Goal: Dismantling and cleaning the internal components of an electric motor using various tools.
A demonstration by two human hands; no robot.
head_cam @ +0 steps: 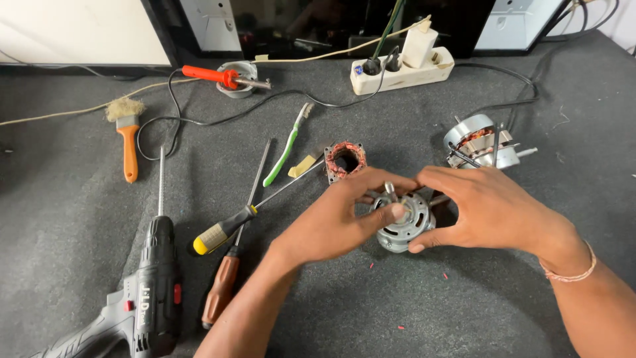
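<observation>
Both hands — left hand (331, 222), right hand (480, 209) — grasp a round, slotted grey motor housing (402, 229)

Silver motor housing (401, 225), orange brush handle (130, 151), green toothbrush (286, 147).

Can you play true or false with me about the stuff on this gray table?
1. Both hands, left hand and right hand, hold the round metal motor housing. True.
2. The brush has a blue handle. False: it is orange.
3. The cordless drill lies at the lower left. True.
4. The toothbrush is red. False: it is green and white.
5. The soldering iron has a red handle. True.
</observation>
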